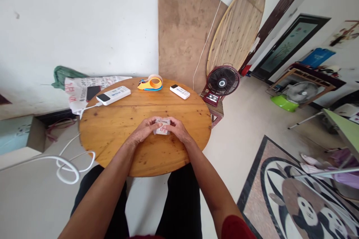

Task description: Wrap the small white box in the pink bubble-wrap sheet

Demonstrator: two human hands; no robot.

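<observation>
A small package in clear plastic wrap (162, 130), whitish with red print, is held low over the middle of the round wooden table (112, 123). My left hand (146, 128) grips its left side, and my right hand (177, 128) grips the right side. Both thumbs press on its front while the other fingers curl behind it and are partly hidden. What the wrap contains is too small to make out. Farther back on the tabletop stands an orange tape dispenser (151, 83) with a roll of tape in it.
A white power bank (113, 95) with a white cable (67, 166) lies at the table's back left. Another white device (180, 92) lies back right. Beyond the right edge, a dark red fan (223, 82) stands on a stool. A printed sack (74, 95) hangs behind the left edge.
</observation>
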